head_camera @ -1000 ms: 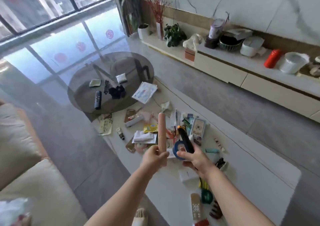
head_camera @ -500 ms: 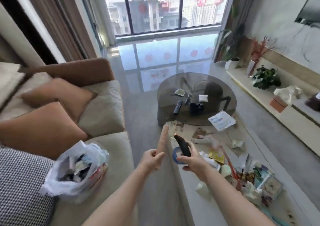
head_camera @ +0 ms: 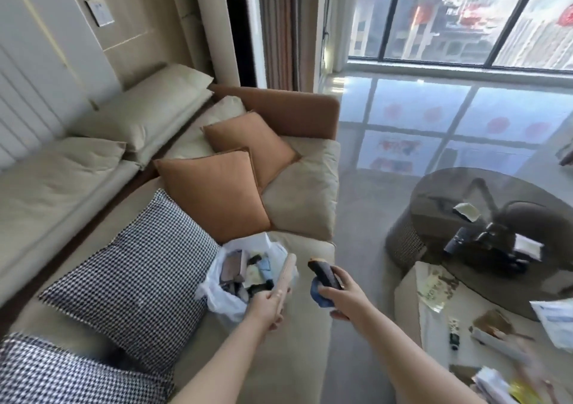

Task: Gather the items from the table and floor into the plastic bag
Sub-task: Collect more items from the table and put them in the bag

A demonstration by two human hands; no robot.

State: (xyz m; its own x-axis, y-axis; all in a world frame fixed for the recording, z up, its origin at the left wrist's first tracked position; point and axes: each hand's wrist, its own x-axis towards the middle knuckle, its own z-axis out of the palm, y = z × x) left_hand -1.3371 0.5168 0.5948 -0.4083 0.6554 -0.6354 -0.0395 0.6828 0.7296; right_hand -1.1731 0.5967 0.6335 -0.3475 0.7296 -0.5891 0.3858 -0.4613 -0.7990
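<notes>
Left hand (head_camera: 269,303) closed round stiff, light pink stick (head_camera: 286,275) at lower end, plastic bag (head_camera: 245,275) just beyond; right hand (head_camera: 344,298) gripping dark tube (head_camera: 324,272) and blue tape roll (head_camera: 321,292).

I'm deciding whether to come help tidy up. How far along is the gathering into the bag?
Partly done. The plastic bag on the sofa already holds several items. In hand: the left hand carries a pinkish stick at the bag's mouth; the right hand grips a dark object and blue tape roll. Left: clutter on the white table and glass table.
</notes>
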